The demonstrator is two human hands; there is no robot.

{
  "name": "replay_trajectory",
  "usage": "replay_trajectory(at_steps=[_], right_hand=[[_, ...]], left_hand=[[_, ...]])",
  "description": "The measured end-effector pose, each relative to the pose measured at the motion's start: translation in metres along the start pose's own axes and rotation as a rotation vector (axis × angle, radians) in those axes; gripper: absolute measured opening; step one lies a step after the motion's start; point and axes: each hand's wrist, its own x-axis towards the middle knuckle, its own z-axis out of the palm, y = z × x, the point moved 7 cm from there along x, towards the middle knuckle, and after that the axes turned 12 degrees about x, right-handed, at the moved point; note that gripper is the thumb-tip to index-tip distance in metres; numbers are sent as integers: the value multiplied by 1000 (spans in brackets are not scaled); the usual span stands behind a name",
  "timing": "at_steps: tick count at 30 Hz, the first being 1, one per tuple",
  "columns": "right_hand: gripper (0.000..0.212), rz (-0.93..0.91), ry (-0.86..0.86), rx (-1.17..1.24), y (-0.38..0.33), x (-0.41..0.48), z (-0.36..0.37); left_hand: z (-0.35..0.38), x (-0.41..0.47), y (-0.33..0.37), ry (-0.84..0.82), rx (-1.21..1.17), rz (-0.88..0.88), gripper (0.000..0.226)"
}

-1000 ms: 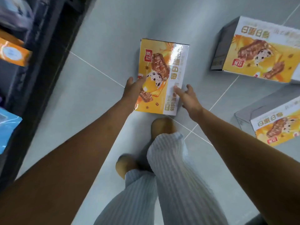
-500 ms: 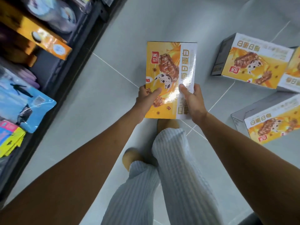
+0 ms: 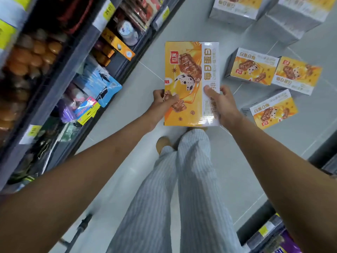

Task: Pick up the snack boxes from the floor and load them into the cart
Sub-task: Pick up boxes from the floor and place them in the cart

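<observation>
- At nine to eleven o'clock of the view, dark metal shelving (image 3: 116, 70) runs along the aisle. It is packed with soft glossy packets, among them a blue packet (image 3: 103, 84), and yellow price tags sit on the shelf edges.
- At seven o'clock a thin dark tube (image 3: 81, 228) crosses the floor. Whether it belongs to the cart I cannot tell, and no cart basket shows.
- The left hand (image 3: 162, 102) grips the left edge of the snack box (image 3: 189, 83), thumb on the printed face and fingers curled behind.
- The box is at the centre, lifted clear of the floor and held flat towards the camera. It is a rectangular carton, yellow and white, with a shiny film that catches the light.
- The right hand (image 3: 221, 105) clamps the right edge the same way, thumb on top.
- Below, at six o'clock, are loose striped trousers (image 3: 184, 198), a soft cloth.
- At two to three o'clock three more boxes (image 3: 252, 67) lie on the smooth grey tiled floor (image 3: 255, 170); at one o'clock two further cartons (image 3: 299, 13) show grey sides.
- Judged so: one box is picked up but not yet loaded, and at least five are left.
- At five o'clock the corner of a second shelf (image 3: 269, 232) is in view.
</observation>
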Motion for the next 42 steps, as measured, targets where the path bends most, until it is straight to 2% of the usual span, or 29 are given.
replay_trajectory(at_steps=[5,10,18,21,24,28,31,34,37,39,40,42], right_hand=[[35,12,-19,15,-2,-82,-7],[43,-51,-63,-1,0,-141,-13],[58,-124,-233,-209,31,-235,5],[46,-140,-295,-280,51,-274,16],[23,-147,-396,-351,74,-317,41],[16,-132,-485,-416,106,-368,83],[18,-90,-564,-479,130,-401,124],[39,-71,-613,-569,168,-440,182],[23,-78,-679,-618,202,-474,233],[31,-79,-722,-660,237,-501,266],[36,-86,-742,-672,253,-513,281],[37,-100,-764,-682,285,-537,304]], left_hand=[[-3,-72,-9,50,-85,2,41],[-1,-131,-24,-15,-89,-57,73],[-7,-234,-77,69,-130,85,61],[-14,-277,-107,117,-173,115,60],[-33,-325,-135,178,-226,134,56],[-67,-380,-178,296,-300,116,54],[-98,-419,-212,366,-355,100,56],[-144,-464,-265,463,-493,92,70],[-178,-501,-312,551,-651,111,52],[-199,-530,-351,612,-736,128,47],[-209,-544,-369,639,-754,142,51],[-228,-565,-410,699,-801,146,79]])
